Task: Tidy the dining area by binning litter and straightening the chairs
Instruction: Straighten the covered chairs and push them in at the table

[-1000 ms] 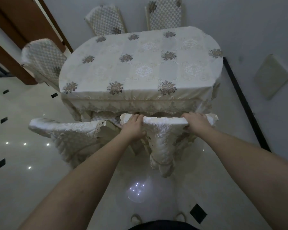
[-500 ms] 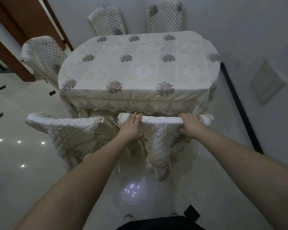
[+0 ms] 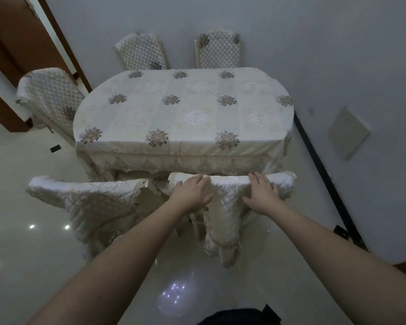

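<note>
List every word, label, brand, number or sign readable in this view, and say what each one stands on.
None: no readable text anywhere in this view.
The tablecloth and the chair covers carry only flower patterns, no lettering.
The wall panel is blank as far as can be seen.

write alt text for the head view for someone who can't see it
Both hands, left hand and right hand, rest with straight fingers on the back of a covered chair tucked against a table. Another chair stands beside it; three more surround the table.
</note>
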`<move>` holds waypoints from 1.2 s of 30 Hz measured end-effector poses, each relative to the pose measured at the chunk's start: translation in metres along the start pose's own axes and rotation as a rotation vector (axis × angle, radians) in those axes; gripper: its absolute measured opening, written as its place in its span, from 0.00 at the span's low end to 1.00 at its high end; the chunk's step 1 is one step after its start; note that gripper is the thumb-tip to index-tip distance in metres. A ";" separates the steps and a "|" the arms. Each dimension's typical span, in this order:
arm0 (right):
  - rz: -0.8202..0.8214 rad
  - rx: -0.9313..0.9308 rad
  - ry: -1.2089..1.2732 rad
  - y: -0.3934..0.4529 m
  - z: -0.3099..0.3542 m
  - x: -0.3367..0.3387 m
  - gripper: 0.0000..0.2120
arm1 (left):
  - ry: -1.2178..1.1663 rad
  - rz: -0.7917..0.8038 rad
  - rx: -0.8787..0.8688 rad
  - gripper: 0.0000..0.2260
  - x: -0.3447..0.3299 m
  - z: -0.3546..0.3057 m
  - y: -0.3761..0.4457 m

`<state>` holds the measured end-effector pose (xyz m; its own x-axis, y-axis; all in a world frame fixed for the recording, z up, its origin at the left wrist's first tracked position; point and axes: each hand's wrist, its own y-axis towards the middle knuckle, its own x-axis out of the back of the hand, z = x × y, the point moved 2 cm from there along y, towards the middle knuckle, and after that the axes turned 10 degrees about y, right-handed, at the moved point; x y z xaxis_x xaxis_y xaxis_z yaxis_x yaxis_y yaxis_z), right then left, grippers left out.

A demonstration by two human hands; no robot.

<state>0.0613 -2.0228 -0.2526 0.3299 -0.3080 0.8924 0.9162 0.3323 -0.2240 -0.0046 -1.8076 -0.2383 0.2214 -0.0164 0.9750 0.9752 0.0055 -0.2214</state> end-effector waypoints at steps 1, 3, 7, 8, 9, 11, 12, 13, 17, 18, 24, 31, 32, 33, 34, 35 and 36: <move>0.001 -0.018 0.000 -0.002 0.004 0.005 0.37 | 0.006 -0.001 -0.010 0.30 0.006 0.003 -0.003; 0.013 -0.048 -0.006 -0.005 0.013 0.017 0.33 | 0.032 -0.030 -0.037 0.30 0.019 0.008 -0.007; 0.078 -0.088 -0.039 -0.019 0.033 0.030 0.28 | 0.108 -0.044 -0.078 0.30 0.048 0.017 -0.020; 0.072 -0.100 -0.029 -0.024 0.037 0.032 0.29 | 0.123 -0.061 -0.079 0.30 0.054 0.021 -0.025; 0.050 -0.109 -0.018 -0.030 0.042 0.033 0.29 | 0.134 -0.091 -0.078 0.30 0.060 0.026 -0.030; -0.031 -0.106 -0.006 -0.040 0.052 0.037 0.29 | 0.146 -0.164 -0.079 0.29 0.070 0.034 -0.041; -0.076 -0.104 0.003 -0.046 0.058 0.039 0.29 | 0.146 -0.196 -0.082 0.29 0.076 0.038 -0.046; -0.120 -0.102 0.014 -0.052 0.063 0.041 0.29 | 0.144 -0.220 -0.086 0.29 0.081 0.042 -0.050; -0.275 -0.054 -0.018 -0.078 0.083 0.048 0.28 | 0.146 -0.297 -0.118 0.29 0.104 0.048 -0.064; -0.312 -0.033 -0.028 -0.086 0.087 0.050 0.27 | 0.141 -0.315 -0.128 0.29 0.109 0.047 -0.067; -0.428 0.040 -0.084 -0.126 0.093 0.062 0.29 | 0.105 -0.409 -0.198 0.28 0.115 0.029 -0.079; -0.550 0.003 -0.141 -0.166 0.064 0.082 0.27 | 0.078 -0.446 -0.286 0.29 0.115 -0.025 -0.080; -0.565 -0.003 -0.142 -0.172 0.058 0.085 0.26 | 0.082 -0.467 -0.298 0.29 0.117 -0.034 -0.081; -0.582 -0.012 -0.149 -0.178 0.052 0.088 0.26 | 0.091 -0.481 -0.310 0.29 0.119 -0.044 -0.082; -0.602 -0.025 -0.156 -0.183 0.045 0.091 0.25 | 0.102 -0.489 -0.322 0.30 0.121 -0.054 -0.082; -0.620 -0.041 -0.162 -0.189 0.037 0.094 0.25 | 0.114 -0.497 -0.335 0.30 0.123 -0.065 -0.083; -0.626 -0.060 -0.167 -0.193 0.029 0.097 0.25 | 0.125 -0.506 -0.350 0.31 0.126 -0.077 -0.084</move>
<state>-0.0905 -2.0905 -0.1116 -0.3058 -0.2824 0.9092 0.9364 0.0832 0.3408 -0.0582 -1.8873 -0.0982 -0.2900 -0.0485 0.9558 0.8974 -0.3608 0.2540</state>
